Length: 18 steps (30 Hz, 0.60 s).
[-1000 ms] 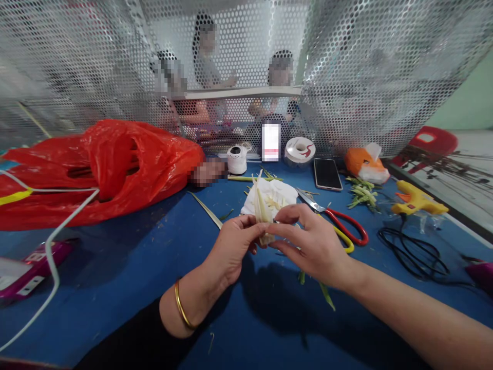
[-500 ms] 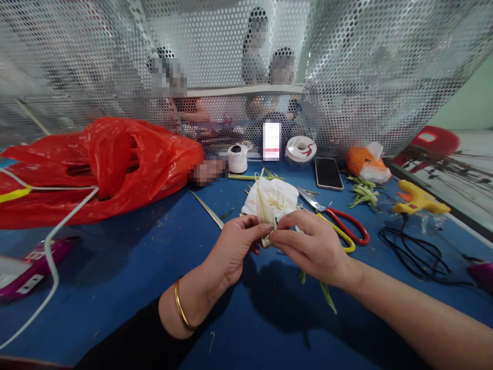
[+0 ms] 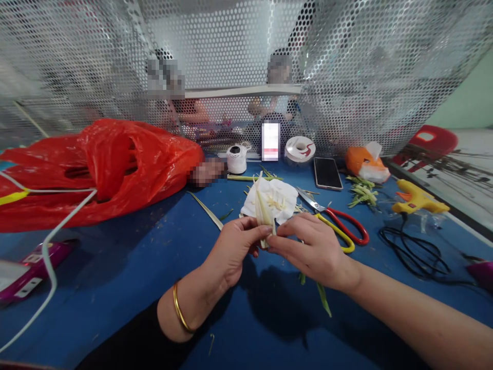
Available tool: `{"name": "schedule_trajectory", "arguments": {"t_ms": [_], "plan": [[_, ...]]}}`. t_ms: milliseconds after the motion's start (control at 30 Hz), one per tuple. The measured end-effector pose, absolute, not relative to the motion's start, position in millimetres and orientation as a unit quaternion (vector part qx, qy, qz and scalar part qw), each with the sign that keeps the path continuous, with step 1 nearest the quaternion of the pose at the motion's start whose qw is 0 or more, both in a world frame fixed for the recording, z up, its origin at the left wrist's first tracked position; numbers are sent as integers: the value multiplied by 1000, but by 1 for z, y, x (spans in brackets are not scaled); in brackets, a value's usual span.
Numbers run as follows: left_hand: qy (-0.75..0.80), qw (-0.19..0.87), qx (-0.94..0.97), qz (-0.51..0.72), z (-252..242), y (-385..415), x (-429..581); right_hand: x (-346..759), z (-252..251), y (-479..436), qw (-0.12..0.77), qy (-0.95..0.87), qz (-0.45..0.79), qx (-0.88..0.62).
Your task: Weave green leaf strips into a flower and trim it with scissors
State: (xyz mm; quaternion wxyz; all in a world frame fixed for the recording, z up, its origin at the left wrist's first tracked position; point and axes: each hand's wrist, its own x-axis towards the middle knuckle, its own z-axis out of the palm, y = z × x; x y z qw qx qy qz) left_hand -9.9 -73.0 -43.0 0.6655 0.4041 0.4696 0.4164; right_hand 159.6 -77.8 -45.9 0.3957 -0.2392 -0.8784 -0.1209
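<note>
My left hand (image 3: 238,244) pinches a pale green-white bundle of leaf strips (image 3: 263,205) near its lower end, thumb on the front. The bundle stands nearly upright, its thin tips pointing away from me. Against the right side of its base, my right hand (image 3: 314,246) presses with closed fingertips; part of the grip is hidden. Just behind the bundle lies a white tissue (image 3: 283,198) with small pale slivers on it. Scissors with one red and one yellow handle (image 3: 346,224) rest beyond my right hand. Green leaf pieces (image 3: 323,298) stick out from beneath that hand.
A red plastic bag (image 3: 115,169) fills the left side. At the back stand a thread spool (image 3: 236,159), a lit phone (image 3: 271,141) and a ribbon roll (image 3: 300,150). Rightward are a dark phone (image 3: 327,173), a tissue pack (image 3: 367,163) and a yellow glue gun (image 3: 419,198) with its cord.
My right fingers have shifted slightly left and down along the base of the bundle. My left hand keeps its pinch. A standing person behind the mesh is no longer visible.
</note>
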Motion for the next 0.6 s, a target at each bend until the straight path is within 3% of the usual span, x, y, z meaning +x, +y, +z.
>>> {"name": "schedule_trajectory", "arguments": {"t_ms": [400,600], "plan": [[471,682,383,408,-44,-76,-8,159,-50,-82,390,-884,-162,-203],[478,684,370,407,-44,-74,-8,156,-51,-84,386,-888,-118,-221]]}}
